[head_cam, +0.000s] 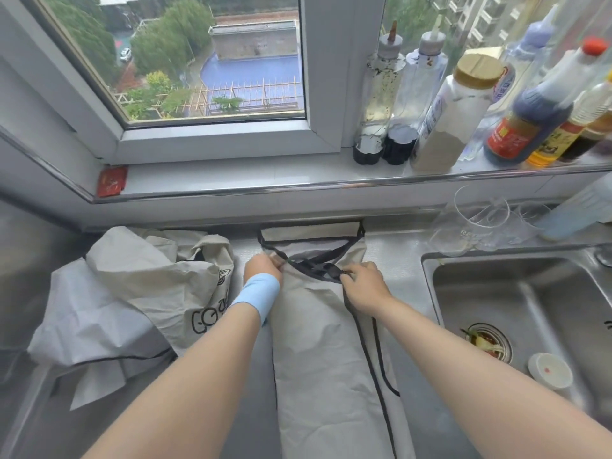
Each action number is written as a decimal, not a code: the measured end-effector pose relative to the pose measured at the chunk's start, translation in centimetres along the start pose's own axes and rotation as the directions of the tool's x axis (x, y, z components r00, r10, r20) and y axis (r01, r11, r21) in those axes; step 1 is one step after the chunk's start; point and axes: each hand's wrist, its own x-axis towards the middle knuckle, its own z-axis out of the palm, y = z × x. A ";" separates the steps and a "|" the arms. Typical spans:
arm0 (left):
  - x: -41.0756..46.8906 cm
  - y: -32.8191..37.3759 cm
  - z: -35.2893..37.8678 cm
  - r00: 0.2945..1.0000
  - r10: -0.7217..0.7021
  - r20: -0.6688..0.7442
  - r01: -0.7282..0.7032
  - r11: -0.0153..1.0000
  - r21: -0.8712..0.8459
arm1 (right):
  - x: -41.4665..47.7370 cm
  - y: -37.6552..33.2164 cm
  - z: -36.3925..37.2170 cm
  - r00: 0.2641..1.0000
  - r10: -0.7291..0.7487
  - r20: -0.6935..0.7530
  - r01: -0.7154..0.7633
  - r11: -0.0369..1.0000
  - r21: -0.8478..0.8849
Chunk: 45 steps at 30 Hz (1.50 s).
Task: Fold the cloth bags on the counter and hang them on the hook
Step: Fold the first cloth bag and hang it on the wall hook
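Black straps point(316, 267) of a half-folded beige cloth bag point(318, 342) are pinched in the grip of the left hand point(263, 268) and the right hand point(366, 286). At nine o'clock, crumpled pale bags point(139, 283) are seen unfolded; none is hung yet.

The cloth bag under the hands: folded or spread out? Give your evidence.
Folded: the cloth bag lies as a narrow lengthwise strip, its black handles gathered on top.

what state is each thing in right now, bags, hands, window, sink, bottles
Middle bag: folded into a narrow strip, lying flat.
Straps: crossed on top of that bag.
Left hand: pinching the straps.
Right hand: pinching the straps.
Left bags: crumpled heap, not folded.
Window: looks shut.
Bottles: upright, capped.
Sink: holds food scraps at the drain.
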 end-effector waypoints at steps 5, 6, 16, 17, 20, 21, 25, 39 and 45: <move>1.3 -2.9 -4.0 0.981 0.116 -0.152 -0.093 0.984 0.155 | 0.9 -3.8 1.9 0.989 -0.118 -0.093 0.102 0.981 -0.164; 1.1 -3.2 -4.4 0.967 0.161 -0.196 -0.126 0.976 0.178 | 0.9 -4.4 1.9 0.979 -0.130 -0.159 0.100 0.978 -0.181; -4.3 0.5 -4.4 0.863 0.449 0.231 -0.433 0.894 -0.119 | -3.0 -9.9 0.0 0.996 0.057 -0.069 -0.017 0.877 0.480; -4.8 0.7 -3.9 0.857 0.453 0.246 -0.424 0.891 -0.163 | -3.4 -9.8 -0.2 0.997 0.071 0.019 -0.068 0.799 0.598; -5.9 1.1 -2.2 0.852 0.435 0.291 -0.368 0.893 -0.259 | -4.9 -8.4 -0.7 0.974 -0.055 0.218 -0.116 0.706 0.699; -6.2 1.0 -1.8 0.845 0.426 0.324 -0.339 0.894 -0.293 | -5.5 -7.7 -0.8 0.967 -0.095 0.237 -0.094 0.729 0.678; -7.2 1.2 -1.0 0.755 0.334 0.564 -0.006 0.864 -0.504 | -5.7 -4.5 -0.4 0.997 0.003 0.081 -0.047 0.836 0.547; -7.3 0.6 1.2 0.784 0.312 0.536 -0.584 0.662 0.469 | -3.5 -0.3 2.3 0.991 0.056 -0.119 -0.012 0.939 0.343; -6.9 -3.0 -2.6 0.799 0.447 0.401 -0.562 0.792 0.237 | -4.2 -3.3 5.8 0.991 -0.131 0.038 0.131 0.991 0.000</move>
